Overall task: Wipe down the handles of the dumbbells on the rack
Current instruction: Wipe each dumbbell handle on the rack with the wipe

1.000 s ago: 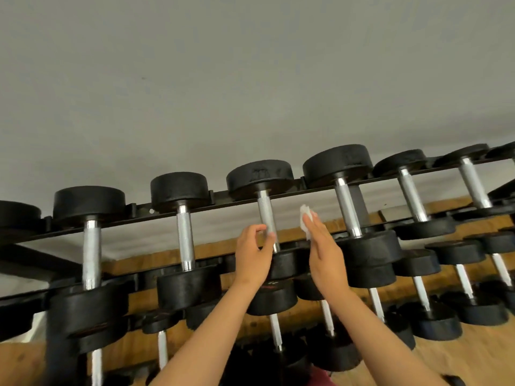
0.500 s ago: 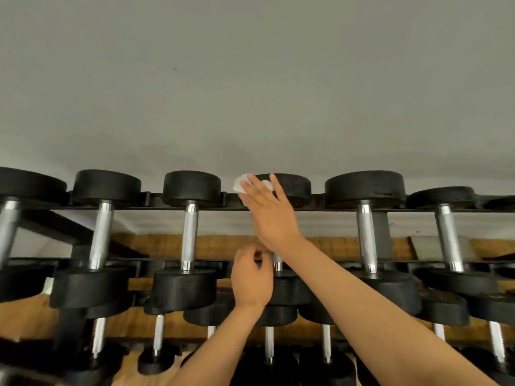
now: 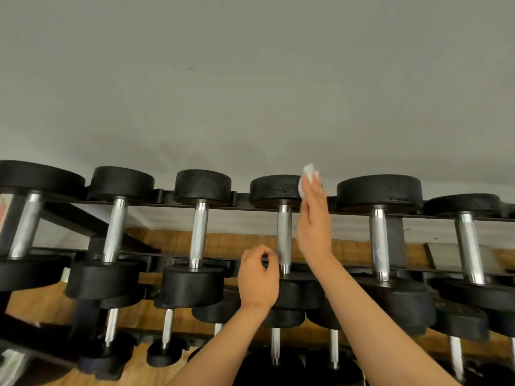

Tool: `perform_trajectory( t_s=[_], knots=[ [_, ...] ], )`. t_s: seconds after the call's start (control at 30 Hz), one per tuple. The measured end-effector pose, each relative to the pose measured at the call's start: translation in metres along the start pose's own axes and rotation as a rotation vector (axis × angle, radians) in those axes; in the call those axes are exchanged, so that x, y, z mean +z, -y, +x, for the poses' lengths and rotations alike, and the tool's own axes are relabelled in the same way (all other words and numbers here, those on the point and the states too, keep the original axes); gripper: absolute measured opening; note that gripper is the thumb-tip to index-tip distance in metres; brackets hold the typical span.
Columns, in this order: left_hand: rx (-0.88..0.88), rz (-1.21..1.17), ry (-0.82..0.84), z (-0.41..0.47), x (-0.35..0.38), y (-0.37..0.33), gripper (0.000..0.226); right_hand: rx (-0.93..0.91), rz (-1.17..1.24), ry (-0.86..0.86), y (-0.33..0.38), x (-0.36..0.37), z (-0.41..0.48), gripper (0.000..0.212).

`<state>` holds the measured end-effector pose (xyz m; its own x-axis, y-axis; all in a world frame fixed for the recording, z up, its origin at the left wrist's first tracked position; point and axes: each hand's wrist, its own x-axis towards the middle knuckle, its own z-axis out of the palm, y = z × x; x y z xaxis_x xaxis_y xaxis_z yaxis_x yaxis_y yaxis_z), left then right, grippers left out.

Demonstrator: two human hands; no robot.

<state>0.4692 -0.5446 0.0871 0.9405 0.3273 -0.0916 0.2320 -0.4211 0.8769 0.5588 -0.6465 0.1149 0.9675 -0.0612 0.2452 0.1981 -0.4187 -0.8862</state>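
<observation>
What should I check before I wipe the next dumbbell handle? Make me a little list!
1. Wipe in hand: ok. The right hand holds the white wipe at its fingertips.
2. Wipe on the handle: not ok. It is up by the far weight head, above the steel handle.
3. Other hand steadying the dumbbell: not ok. The left hand is curled beside the handle, not round it.
4. Handle easy to reach: ok. Nothing covers it.
5. Wipe clean and damp: cannot tell from here.
</observation>
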Motion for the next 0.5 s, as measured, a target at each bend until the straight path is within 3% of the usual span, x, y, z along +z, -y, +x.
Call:
perform_trajectory(
  t_s=[0.13,0.23,0.3,0.37,0.5],
  knots=[
    [-0.025,0.016,-0.009,0.0,0.0,-0.002,0.019,-0.334,-0.182,0.247,0.003,-0.005,0.001,0.057],
    [-0.001,0.02,-0.01,0.0,0.0,-0.001,0.02,-0.335,-0.153,0.265,-0.013,-0.025,-0.027,0.046],
    [0.008,0.019,-0.005,0.0,0.0,0.0,0.019,-0.161,-0.094,0.156,-0.02,-0.035,-0.046,0.043],
    [-0.002,0.016,0.005,0.0,0.0,0.0,0.019,0.13,0.035,0.054,-0.018,-0.036,-0.054,0.041],
    [-0.001,0.02,0.013,-0.001,-0.001,-0.001,0.019,0.673,0.376,0.01,-0.003,-0.024,-0.028,0.032]
  ],
)
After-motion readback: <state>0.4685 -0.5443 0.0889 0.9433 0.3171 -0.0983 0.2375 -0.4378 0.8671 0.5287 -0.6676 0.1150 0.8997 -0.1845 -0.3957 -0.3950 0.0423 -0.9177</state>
